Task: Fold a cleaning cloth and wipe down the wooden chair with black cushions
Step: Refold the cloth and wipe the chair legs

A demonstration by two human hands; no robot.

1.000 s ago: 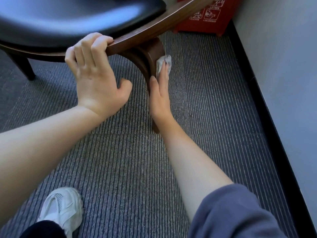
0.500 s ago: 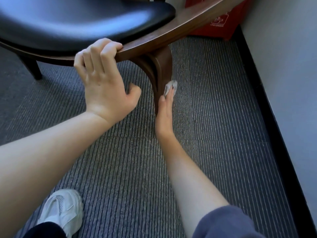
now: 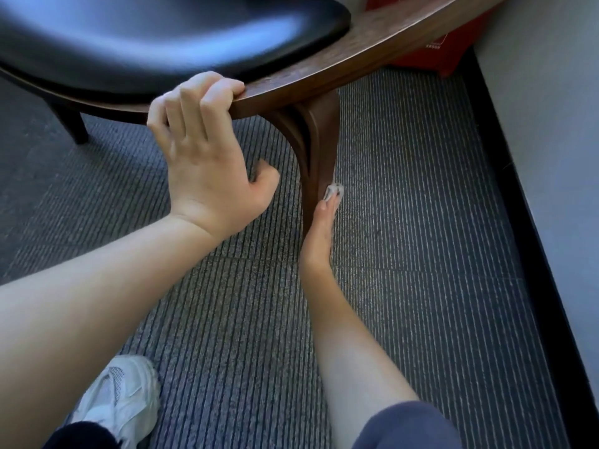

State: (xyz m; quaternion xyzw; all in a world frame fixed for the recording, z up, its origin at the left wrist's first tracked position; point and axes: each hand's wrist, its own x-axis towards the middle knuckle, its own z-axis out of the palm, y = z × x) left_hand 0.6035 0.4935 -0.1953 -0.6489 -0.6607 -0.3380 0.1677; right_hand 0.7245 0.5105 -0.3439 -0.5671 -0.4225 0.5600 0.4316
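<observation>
The wooden chair (image 3: 356,56) with its black cushion (image 3: 162,37) fills the top of the view. My left hand (image 3: 207,163) grips the front edge of the wooden seat rim, fingers curled over it and thumb free below. My right hand (image 3: 319,234) lies edge-on along the right side of the chair's curved front leg (image 3: 321,134), low down near the carpet. Its straight fingers press a small folded grey-white cloth (image 3: 334,191) against the leg. Only the cloth's tip shows past the fingertips.
Striped grey carpet (image 3: 421,254) covers the floor. A grey wall (image 3: 551,92) with a black baseboard (image 3: 518,222) runs along the right. A red object (image 3: 453,50) stands behind the chair by the wall. My white shoe (image 3: 116,403) is at bottom left. Another chair leg (image 3: 69,123) stands at the left.
My right hand has slid the cloth down the chair leg from just under the seat to near the floor. My left hand keeps its grip on the rim.
</observation>
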